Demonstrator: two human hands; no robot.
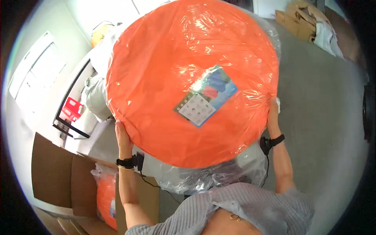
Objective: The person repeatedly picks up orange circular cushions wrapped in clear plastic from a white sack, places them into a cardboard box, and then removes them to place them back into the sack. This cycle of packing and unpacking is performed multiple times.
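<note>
A large, flat, round orange package (156,78) in a clear plastic bag is held up in front of me, its broad face toward me. Through the plastic shows a printed leaflet (205,96) with pictures on it, lying at a slant near the middle. My left hand (123,135) grips the lower left edge, with its fingertips hidden behind the package. On the right edge, my right hand (273,111) pinches the plastic, which creases toward it. The loose end of the bag (211,180) hangs below the disc, close to my body.
At lower left, an open cardboard box (53,172) contains another orange package (105,197) in plastic. A red plastic stool (72,109) and a grey-green sack (96,96) are farther left. Crumpled cardboard (297,23) lies on the grey floor (321,117) at the far right.
</note>
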